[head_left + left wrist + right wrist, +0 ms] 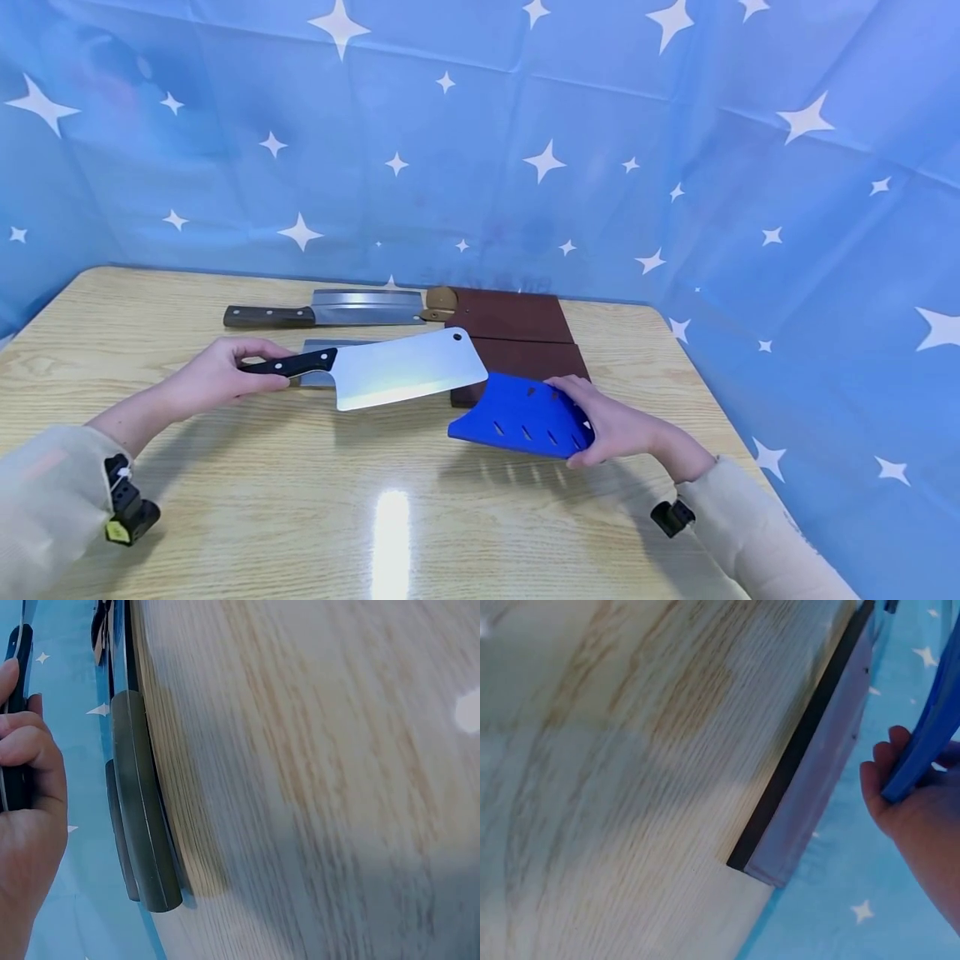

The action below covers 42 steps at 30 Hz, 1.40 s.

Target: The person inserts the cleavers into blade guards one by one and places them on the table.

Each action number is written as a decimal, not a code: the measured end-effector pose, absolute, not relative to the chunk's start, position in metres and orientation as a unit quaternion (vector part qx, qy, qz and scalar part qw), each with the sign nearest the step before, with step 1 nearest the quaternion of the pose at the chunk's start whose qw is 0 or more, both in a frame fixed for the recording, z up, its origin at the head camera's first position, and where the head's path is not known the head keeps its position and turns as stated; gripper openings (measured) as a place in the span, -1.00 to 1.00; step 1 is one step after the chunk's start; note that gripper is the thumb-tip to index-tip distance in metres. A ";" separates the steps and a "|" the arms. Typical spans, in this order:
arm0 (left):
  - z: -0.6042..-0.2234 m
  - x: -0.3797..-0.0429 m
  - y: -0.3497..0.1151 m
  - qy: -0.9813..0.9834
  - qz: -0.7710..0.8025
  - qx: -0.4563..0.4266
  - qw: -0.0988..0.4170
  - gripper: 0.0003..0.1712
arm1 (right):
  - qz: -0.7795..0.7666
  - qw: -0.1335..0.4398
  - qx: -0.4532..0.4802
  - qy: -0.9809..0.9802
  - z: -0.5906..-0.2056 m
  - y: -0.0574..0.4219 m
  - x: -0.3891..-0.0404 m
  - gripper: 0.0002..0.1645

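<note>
A blue cloth backdrop with white four-pointed stars [465, 117] rises behind a pale wood-grain table [285, 517]. The left hand [217, 377] reaches in from the table's left side, fingers and thumb curled round the black riveted handle of a broad steel cleaver [408, 367], holding it level above the surface, blade pointing right. The right hand [618, 423] comes in over the right side, its fingers wrapped over one end of a blue slotted plastic sheath [517, 417], palm turned left. The cleaver's tip is just beside the sheath's curved end; whether they touch cannot be told. Toward the far edge, right of its middle, lie two flat dark-brown sheaths [510, 317], one nearer than the other. Left of them, by that edge, rests a dark-handled steel knife [367, 307], with a second steel knife [318, 380] nearer, partly hidden by the cleaver. The left wrist view shows this second knife's rounded handle, covered in the head view; the right wrist view shows a brown sheath's thick black side.
</note>
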<state>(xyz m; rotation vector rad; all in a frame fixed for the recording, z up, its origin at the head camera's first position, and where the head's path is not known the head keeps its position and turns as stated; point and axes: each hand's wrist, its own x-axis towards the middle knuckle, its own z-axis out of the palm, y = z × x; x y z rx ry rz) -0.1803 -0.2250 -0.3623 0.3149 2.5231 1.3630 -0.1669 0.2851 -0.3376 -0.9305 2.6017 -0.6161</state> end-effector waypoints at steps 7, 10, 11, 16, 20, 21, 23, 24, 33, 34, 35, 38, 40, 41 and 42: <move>-0.362 -0.179 -0.225 0.866 0.471 0.105 0.126 -0.46 | -0.228 0.157 -0.324 0.904 -0.337 0.284 -0.166 0.17; -0.363 -0.179 -0.225 0.863 0.478 0.106 0.127 -0.46 | -0.231 0.161 -0.324 0.903 -0.337 0.284 -0.166 0.17; -0.363 -0.179 -0.225 0.861 0.481 0.107 0.127 -0.46 | -0.233 0.162 -0.324 0.903 -0.338 0.284 -0.167 0.17; -0.364 -0.180 -0.225 0.857 0.486 0.110 0.128 -0.47 | -0.234 0.158 -0.326 0.902 -0.339 0.283 -0.167 0.18; -0.365 -0.180 -0.225 0.863 0.477 0.107 0.125 -0.47 | -0.230 0.155 -0.324 0.904 -0.341 0.283 -0.167 0.19; -0.365 -0.179 -0.224 0.865 0.474 0.108 0.123 -0.48 | -0.228 0.154 -0.324 0.905 -0.342 0.283 -0.167 0.19; -0.365 -0.179 -0.224 0.868 0.468 0.110 0.120 -0.48 | -0.225 0.155 -0.320 0.907 -0.342 0.283 -0.168 0.19; -0.366 -0.179 -0.223 0.869 0.467 0.112 0.119 -0.48 | -0.226 0.156 -0.318 0.908 -0.342 0.282 -0.168 0.19; -0.368 -0.180 -0.220 0.855 0.482 0.115 0.155 -0.43 | -0.223 0.146 -0.311 0.912 -0.343 0.281 -0.171 0.19; -0.367 -0.180 -0.220 0.853 0.483 0.115 0.161 -0.43 | -0.222 0.145 -0.312 0.913 -0.343 0.281 -0.171 0.18; -0.367 -0.180 -0.220 0.852 0.483 0.114 0.165 -0.43 | -0.221 0.143 -0.311 0.913 -0.342 0.281 -0.171 0.18; -0.365 -0.180 -0.219 0.850 0.483 0.113 0.180 -0.43 | -0.214 0.135 -0.313 0.915 -0.342 0.282 -0.172 0.19; -0.364 -0.180 -0.218 0.849 0.477 0.119 0.193 -0.42 | -0.209 0.126 -0.316 0.917 -0.341 0.283 -0.172 0.20; -0.364 -0.180 -0.217 0.848 0.475 0.123 0.200 -0.41 | -0.209 0.123 -0.317 0.917 -0.340 0.284 -0.173 0.19; -0.363 -0.180 -0.216 0.846 0.474 0.126 0.209 -0.41 | -0.207 0.118 -0.321 0.917 -0.340 0.284 -0.173 0.19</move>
